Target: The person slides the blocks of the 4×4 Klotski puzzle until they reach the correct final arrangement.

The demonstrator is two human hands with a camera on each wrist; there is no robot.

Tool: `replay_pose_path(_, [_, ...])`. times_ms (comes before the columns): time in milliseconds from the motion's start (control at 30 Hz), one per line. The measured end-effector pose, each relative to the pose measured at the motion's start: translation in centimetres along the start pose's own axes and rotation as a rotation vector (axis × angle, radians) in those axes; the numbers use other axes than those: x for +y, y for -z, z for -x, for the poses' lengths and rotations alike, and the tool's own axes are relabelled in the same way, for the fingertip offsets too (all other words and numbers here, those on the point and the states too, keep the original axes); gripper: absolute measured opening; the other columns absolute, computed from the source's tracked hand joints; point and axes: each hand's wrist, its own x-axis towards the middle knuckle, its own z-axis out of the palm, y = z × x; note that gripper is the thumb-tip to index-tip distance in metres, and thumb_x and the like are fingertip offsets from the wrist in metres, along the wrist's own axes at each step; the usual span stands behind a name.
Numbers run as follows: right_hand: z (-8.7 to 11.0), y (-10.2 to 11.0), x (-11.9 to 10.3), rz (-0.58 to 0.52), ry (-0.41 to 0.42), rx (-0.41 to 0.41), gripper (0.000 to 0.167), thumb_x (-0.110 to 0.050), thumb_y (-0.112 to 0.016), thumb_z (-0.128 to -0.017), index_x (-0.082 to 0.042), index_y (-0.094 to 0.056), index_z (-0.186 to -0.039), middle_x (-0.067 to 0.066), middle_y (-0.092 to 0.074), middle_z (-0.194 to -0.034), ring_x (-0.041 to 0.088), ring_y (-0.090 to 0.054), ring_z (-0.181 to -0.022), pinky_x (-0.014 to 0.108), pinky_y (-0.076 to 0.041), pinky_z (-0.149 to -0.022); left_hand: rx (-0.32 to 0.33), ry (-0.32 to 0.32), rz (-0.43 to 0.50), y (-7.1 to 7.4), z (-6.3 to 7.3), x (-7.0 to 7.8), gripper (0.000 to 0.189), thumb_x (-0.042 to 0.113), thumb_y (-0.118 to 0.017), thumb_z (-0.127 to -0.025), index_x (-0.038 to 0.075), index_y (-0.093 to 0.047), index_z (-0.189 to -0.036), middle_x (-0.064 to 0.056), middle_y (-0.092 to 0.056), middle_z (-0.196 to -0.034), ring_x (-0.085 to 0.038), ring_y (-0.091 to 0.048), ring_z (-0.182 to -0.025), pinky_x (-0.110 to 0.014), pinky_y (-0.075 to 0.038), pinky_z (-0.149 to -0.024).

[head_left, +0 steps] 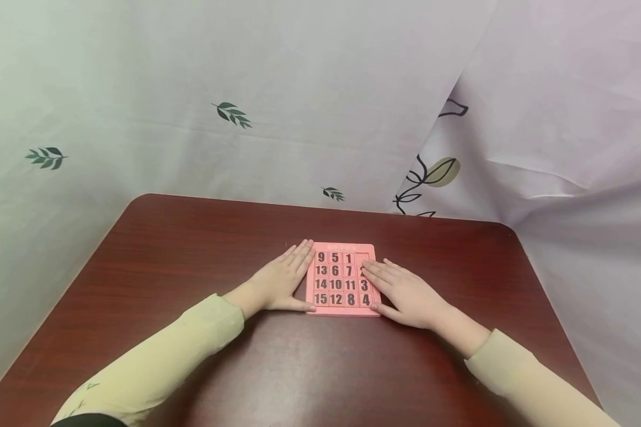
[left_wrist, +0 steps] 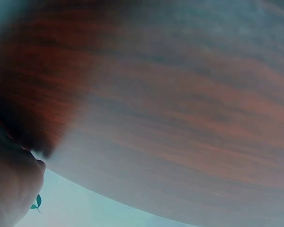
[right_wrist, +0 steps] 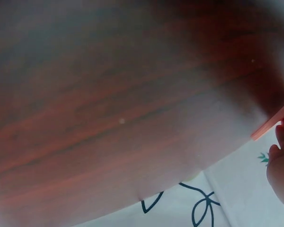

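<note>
A pink sliding number puzzle lies flat on the table, its rows of black numbers facing up. The slot at its upper right holds no tile. Along the puzzle's left edge rests my left hand, fingers extended, thumb at the lower left corner. From the other side, my right hand lays straight fingertips over the right column, partly covering the tile above the 3; its thumb touches near the 4. In the right wrist view, the puzzle's side edge shows beside the fingers. The left wrist view shows only part of the left hand.
The dark red-brown wooden table has rounded far corners. Behind it hangs a pale curtain with green leaf prints, meeting another cloth at the right. Long light sleeves cover both forearms.
</note>
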Motion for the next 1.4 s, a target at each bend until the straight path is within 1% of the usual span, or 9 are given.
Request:
replay_pose_path(233, [-0.5,0.2,0.1,0.007,-0.021,0.005,0.071,-0.046,-0.067,-0.100,-0.006,-0.052,-0.157,0.010,-0.052,-0.163,0.028,-0.047,-0.154,0.051,-0.035,-0.131,0.006,-0.007,0.009,-0.1,0.0,-0.1,0.128,0.085,-0.055,-0.088,-0.009,-0.015,-0.166,-0.029,-0.007,-0.176,-0.040,-0.011,-0.166,-0.047,-0.017,-0.137])
replay_pose_path(400, [-2.0,0.2,0.5,0.003,-0.016,0.001,0.071,-0.045,-0.065,-0.102,-0.005,-0.049,-0.158,0.011,-0.051,-0.164,0.028,-0.046,-0.155,0.051,-0.034,-0.131,0.005,-0.010,0.006,-0.2,0.0,-0.2,0.128,0.085,-0.055,-0.089,-0.009,-0.016,-0.166,-0.029,-0.007,-0.176,-0.039,-0.012,-0.166,-0.047,-0.017,-0.137])
replay_pose_path(500, [-3.0,0.3,0.4,-0.012,-0.022,-0.020,0.070,-0.045,-0.062,-0.103,-0.006,-0.048,-0.159,0.010,-0.049,-0.166,0.027,-0.044,-0.157,0.050,-0.032,-0.132,0.006,-0.012,0.009,-0.2,0.0,-0.2,0.128,0.085,-0.055,-0.089,-0.009,-0.016,-0.166,-0.029,-0.007,-0.176,-0.040,-0.012,-0.166,-0.047,-0.018,-0.137])
replay_pose_path(600, [-3.9,0.4,0.0,-0.028,-0.038,-0.050,0.070,-0.047,-0.061,-0.104,-0.008,-0.047,-0.161,0.009,-0.047,-0.167,0.027,-0.043,-0.157,0.050,-0.033,-0.132,0.004,-0.013,0.013,-0.2,-0.1,-0.1,0.128,0.085,-0.055,-0.089,-0.009,-0.016,-0.166,-0.029,-0.007,-0.176,-0.040,-0.012,-0.166,-0.047,-0.018,-0.137])
replay_pose_path(767, [-4.6,0.2,-0.3,-0.037,-0.053,-0.094,0.072,-0.049,-0.060,-0.104,-0.010,-0.045,-0.162,0.009,-0.046,-0.168,0.028,-0.043,-0.157,0.051,-0.036,-0.130,0.004,-0.012,0.013,0.0,0.0,0.0,0.127,0.084,-0.055,-0.089,-0.009,-0.016,-0.166,-0.030,-0.007,-0.176,-0.040,-0.011,-0.166,-0.047,-0.018,-0.137])
replay_pose_path(933, [-4.4,0.3,-0.1,-0.035,-0.065,-0.091,0.070,-0.050,-0.059,-0.105,-0.010,-0.047,-0.161,0.008,-0.048,-0.167,0.027,-0.043,-0.157,0.050,-0.035,-0.130,0.004,-0.009,0.015,0.2,0.1,-0.1,0.127,0.084,-0.056,-0.089,-0.009,-0.016,-0.166,-0.030,-0.008,-0.176,-0.040,-0.012,-0.166,-0.047,-0.019,-0.137])
replay_pose_path(1233, [-2.7,0.8,0.8,-0.044,-0.081,-0.049,0.067,-0.042,-0.065,-0.103,-0.007,-0.051,-0.158,0.011,-0.052,-0.163,0.032,-0.048,-0.154,0.053,-0.039,-0.128,0.007,-0.012,0.014,0.1,0.0,-0.1,0.127,0.084,-0.055,-0.089,-0.009,-0.016,-0.166,-0.029,-0.008,-0.176,-0.040,-0.012,-0.166,-0.046,-0.019,-0.137])
replay_pose_path(1400, [-2.3,0.9,0.9,-0.053,-0.083,-0.049,0.068,-0.044,-0.065,-0.103,-0.006,-0.050,-0.158,0.012,-0.052,-0.163,0.033,-0.048,-0.153,0.053,-0.040,-0.127,0.007,-0.009,0.020,0.1,0.2,-0.1,0.126,0.084,-0.055,-0.090,-0.009,-0.017,-0.166,-0.029,-0.008,-0.176,-0.040,-0.012,-0.166,-0.046,-0.019,-0.137])
